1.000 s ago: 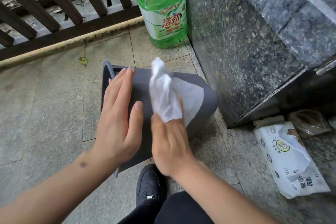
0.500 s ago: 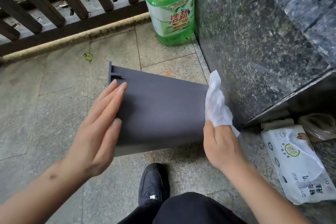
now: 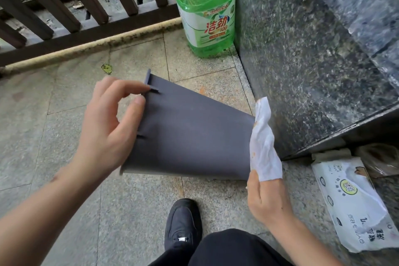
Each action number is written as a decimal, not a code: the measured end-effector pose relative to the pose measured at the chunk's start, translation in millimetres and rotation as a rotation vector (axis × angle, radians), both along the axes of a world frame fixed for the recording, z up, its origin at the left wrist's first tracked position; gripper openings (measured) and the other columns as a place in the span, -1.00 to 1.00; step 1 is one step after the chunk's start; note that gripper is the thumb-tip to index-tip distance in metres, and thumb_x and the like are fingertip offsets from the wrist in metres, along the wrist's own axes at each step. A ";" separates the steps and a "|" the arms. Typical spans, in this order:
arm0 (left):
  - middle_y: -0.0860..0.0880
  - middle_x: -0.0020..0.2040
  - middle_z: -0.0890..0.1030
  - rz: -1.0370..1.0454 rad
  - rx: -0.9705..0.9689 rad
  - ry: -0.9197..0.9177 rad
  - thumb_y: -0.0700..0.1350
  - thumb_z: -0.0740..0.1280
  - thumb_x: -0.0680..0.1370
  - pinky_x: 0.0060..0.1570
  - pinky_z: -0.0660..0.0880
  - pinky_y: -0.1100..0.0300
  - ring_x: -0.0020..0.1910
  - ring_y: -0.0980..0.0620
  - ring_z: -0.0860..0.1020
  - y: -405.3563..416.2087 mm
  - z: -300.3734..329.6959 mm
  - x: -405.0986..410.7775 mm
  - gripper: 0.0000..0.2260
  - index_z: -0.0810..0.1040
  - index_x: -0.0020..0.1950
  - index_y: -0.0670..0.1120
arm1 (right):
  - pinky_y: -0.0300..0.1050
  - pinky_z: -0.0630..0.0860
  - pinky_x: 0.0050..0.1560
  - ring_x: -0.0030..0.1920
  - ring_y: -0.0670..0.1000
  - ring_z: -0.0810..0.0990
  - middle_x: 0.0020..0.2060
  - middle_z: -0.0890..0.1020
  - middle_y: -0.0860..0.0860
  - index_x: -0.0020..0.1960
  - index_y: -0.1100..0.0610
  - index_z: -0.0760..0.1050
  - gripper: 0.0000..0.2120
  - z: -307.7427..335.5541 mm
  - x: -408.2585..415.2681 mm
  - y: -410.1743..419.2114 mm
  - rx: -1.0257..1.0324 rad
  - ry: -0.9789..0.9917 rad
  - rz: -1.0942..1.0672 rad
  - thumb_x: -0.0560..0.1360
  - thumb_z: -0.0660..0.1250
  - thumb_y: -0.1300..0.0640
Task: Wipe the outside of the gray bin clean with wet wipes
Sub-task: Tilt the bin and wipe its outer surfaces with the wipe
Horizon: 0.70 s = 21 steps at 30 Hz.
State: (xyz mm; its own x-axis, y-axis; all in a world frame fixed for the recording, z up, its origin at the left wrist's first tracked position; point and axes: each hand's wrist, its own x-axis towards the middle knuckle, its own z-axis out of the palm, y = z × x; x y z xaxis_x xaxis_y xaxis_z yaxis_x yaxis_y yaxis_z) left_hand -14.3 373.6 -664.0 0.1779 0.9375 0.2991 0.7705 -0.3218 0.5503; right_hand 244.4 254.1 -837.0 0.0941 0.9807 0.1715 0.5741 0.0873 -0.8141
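Gripping bin [image 3: 190, 136] rim now (left).

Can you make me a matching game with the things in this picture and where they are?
Things:
1. gray bin
2. wet wipe
3. green bottle
4. wipes pack

Places:
A. standing in the corner by the railing
B. pinched in the right hand
C. lying on the floor at the far right
D. on its side, rim end at the left hand

Pairs: 1-D, 2-B, 3-A, 4-C
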 end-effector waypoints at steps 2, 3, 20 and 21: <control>0.02 0.24 0.47 -0.018 -0.052 0.089 -0.03 0.24 0.59 0.35 0.26 0.31 0.35 -0.04 0.42 10.2 1.1 7.6 -0.71 0.56 0.27 -0.09 | -0.13 0.55 0.19 -0.03 0.14 0.58 0.20 0.52 0.14 0.60 -0.24 0.05 -0.51 -5.2 2.9 -2.2 -0.008 -0.004 0.034 0.67 -0.08 -0.12; -0.03 0.41 0.41 -0.049 -0.117 0.130 0.00 0.25 0.58 0.42 0.15 0.37 0.48 0.00 0.32 14.1 -0.1 12.0 -0.61 0.50 0.38 -0.09 | 0.01 0.56 0.17 0.03 0.15 0.61 0.33 0.48 0.11 0.64 -0.14 0.01 -0.46 -7.3 3.6 -2.6 -0.021 -0.019 0.051 0.67 -0.06 -0.10; 0.15 0.64 0.03 0.011 -0.221 -0.038 0.06 0.02 0.64 0.55 -0.11 0.29 0.64 0.13 -0.09 -78.8 -54.3 -38.2 -0.50 0.04 0.59 0.09 | -0.01 0.36 0.04 -0.02 0.12 0.43 -0.01 0.66 0.25 0.29 0.21 0.42 -0.62 27.3 -18.4 23.4 -0.058 -0.195 -0.104 0.62 0.05 0.03; 0.14 0.64 0.03 0.024 -0.214 -0.043 0.05 0.03 0.64 0.55 -0.10 0.29 0.64 0.13 -0.09 -81.5 -57.7 -37.0 -0.50 0.03 0.59 0.10 | 0.00 0.37 -0.01 -0.11 0.11 0.42 -0.15 0.65 0.17 0.12 0.23 0.49 -0.68 28.2 -21.3 27.3 -0.022 -0.193 -0.120 0.62 0.07 0.05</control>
State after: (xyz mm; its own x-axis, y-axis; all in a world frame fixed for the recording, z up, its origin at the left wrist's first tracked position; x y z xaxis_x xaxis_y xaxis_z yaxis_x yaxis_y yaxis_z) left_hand -51.4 292.1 -721.7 0.1461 0.9843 0.0995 0.7511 -0.1758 0.6363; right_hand 223.2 281.5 -808.9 0.1775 0.9681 0.1766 0.7249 -0.0073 -0.6888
